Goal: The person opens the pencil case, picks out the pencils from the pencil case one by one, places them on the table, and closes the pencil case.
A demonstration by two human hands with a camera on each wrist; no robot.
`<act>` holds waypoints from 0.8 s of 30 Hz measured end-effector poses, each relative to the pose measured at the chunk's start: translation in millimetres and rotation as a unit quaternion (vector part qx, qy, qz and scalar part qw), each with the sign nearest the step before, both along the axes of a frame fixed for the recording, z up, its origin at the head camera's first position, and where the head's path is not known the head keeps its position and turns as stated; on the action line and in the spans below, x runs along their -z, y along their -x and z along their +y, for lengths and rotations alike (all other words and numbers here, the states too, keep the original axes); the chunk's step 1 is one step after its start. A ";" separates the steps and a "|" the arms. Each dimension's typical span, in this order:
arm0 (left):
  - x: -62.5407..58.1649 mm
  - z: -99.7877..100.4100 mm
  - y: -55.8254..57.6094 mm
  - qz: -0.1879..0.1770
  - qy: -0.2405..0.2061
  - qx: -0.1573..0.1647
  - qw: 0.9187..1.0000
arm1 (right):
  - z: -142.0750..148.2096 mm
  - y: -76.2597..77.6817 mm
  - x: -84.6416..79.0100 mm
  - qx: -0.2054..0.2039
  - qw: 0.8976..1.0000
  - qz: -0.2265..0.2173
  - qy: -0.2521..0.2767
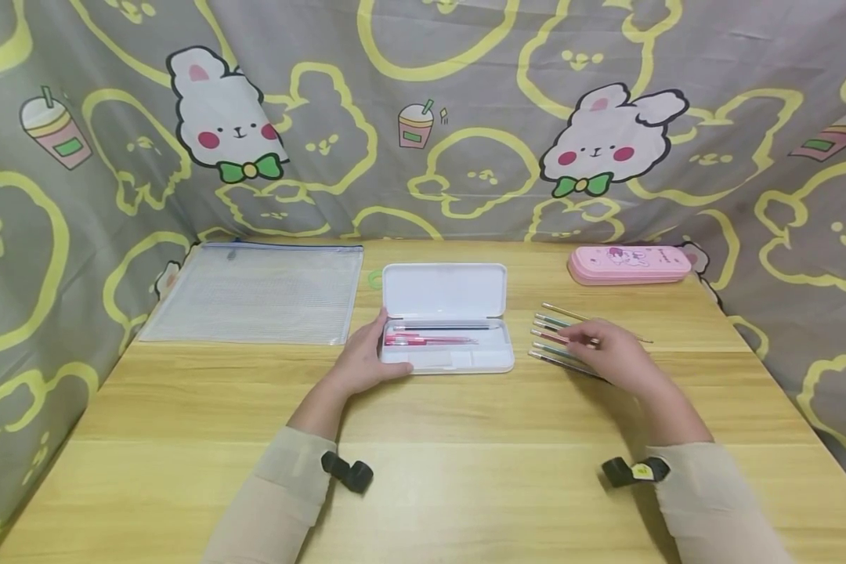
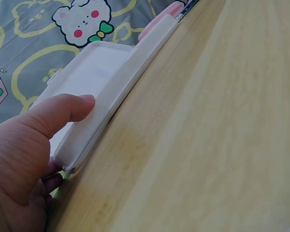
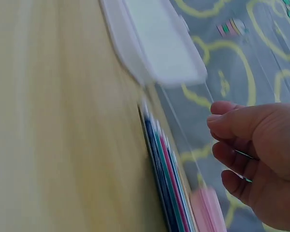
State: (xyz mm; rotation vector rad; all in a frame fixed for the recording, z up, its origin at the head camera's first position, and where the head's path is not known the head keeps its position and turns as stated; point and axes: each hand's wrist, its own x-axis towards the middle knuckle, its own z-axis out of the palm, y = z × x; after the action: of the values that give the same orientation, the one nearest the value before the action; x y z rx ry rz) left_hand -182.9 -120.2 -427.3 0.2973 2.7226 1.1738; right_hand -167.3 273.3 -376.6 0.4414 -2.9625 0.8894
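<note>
My left hand (image 1: 363, 354) holds the left end of an open white pencil case (image 1: 489, 360), its thumb over the front edge and its other fingers at the end, partly hidden in the left wrist view. Inside the case lie a dark pencil (image 1: 440, 327) and pink pens (image 1: 416, 340). Its lid (image 1: 444, 290) stands tilted back. Over a row of several pencils (image 1: 546, 337) to the right of the case is my right hand (image 1: 613, 356). In the right wrist view, its fingers are loosely bent beside the pencils (image 3: 166, 174), with nothing visible between them.
A clear mesh zip pouch (image 1: 254, 294) lies flat at the back left. The closed pink pencil box (image 1: 630, 265) sits at the back right. A small green ring-shaped thing (image 1: 375, 279) peeks out beside the white lid. Patterned cloth (image 1: 465, 117) hangs round the table.
</note>
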 end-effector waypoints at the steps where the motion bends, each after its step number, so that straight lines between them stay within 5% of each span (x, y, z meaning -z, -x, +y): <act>1: 0.2 -0.2 -0.2 -0.001 -0.001 -0.001 1.000 | -8.0 5.0 0.2 -0.008 1.000 0.002 0.004; 14: -3.4 -0.5 1.4 0.004 -0.004 0.003 1.000 | -87.3 43.6 13.0 -0.055 0.996 -0.051 0.046; 24: -1.9 -0.3 1.8 -0.002 -0.003 0.000 1.000 | -110.4 51.6 20.9 -0.059 0.996 -0.061 -0.033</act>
State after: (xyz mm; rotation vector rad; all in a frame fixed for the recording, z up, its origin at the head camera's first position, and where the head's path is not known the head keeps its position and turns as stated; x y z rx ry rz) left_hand -184.7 -120.5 -425.4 0.2943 2.7159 1.1803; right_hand -218.9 162.9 -397.4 0.5926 -3.1126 0.8587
